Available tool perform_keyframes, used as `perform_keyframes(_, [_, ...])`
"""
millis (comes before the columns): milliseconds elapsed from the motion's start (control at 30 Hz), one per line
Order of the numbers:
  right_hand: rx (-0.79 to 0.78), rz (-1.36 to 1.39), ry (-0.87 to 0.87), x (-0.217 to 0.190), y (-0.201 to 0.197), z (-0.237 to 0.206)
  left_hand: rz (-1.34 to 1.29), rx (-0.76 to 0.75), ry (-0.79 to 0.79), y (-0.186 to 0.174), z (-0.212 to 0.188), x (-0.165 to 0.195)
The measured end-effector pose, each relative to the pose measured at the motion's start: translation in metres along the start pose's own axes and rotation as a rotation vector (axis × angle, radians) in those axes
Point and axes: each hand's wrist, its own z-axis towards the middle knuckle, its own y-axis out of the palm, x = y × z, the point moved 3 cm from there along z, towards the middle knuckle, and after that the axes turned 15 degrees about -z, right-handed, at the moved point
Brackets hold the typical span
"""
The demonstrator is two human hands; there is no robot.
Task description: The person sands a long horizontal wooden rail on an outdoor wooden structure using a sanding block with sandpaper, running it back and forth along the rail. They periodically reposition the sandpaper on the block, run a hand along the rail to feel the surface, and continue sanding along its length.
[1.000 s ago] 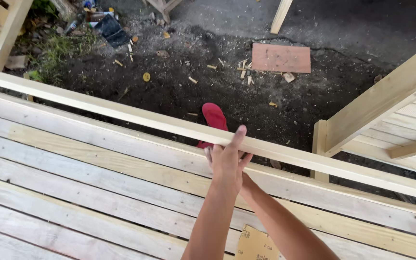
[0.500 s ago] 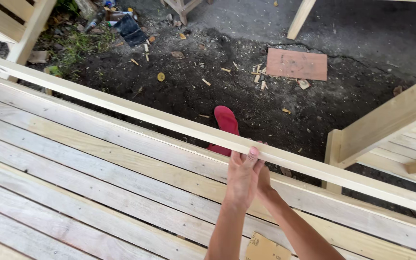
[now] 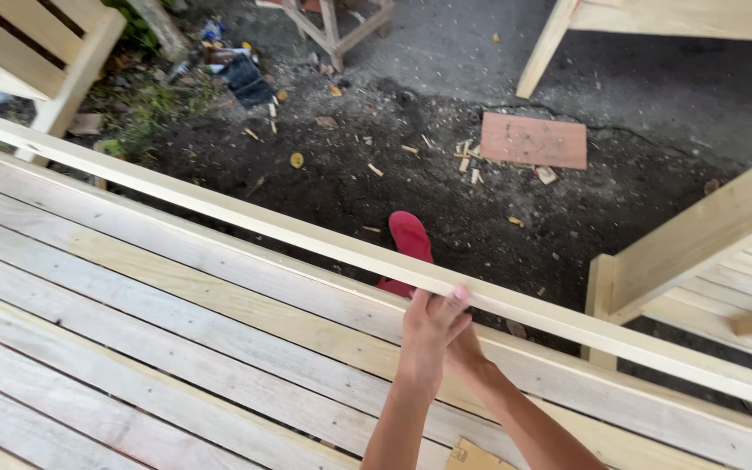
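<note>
- Left hand (image 3: 428, 335): fingers curled together, tips touching the long wooden rail (image 3: 306, 237).
- Right hand (image 3: 466, 350): mostly hidden behind the left; grip cannot be told.

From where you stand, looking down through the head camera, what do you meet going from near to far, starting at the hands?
Hands on the long wooden rail → red flip-flop on the dark ground → flat reddish board among wood scraps → wooden stool legs at the far edge.
</note>
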Motion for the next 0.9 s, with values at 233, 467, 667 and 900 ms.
perform_keyframes(233, [-0.041,0.468,0.054,-0.04,0.035,0.051,0.727,0.565,0.453,-0.117,-0.02,0.009])
perform_keyframes(467, [0.341,0.498,-0.326,0.008,0.034,0.011,1.677,0.512,0.738,-0.239,-0.11,0.016])
perform_keyframes(667, [-0.305,0.351,-0.008,-0.002,0.035,0.04,1.777,0.43,0.932,-0.25,-0.133,0.006])
perform_keyframes(900, [0.561,0.362,-0.317,-0.019,0.032,0.019,1.758,0.424,0.894,-0.239,-0.14,0.009])
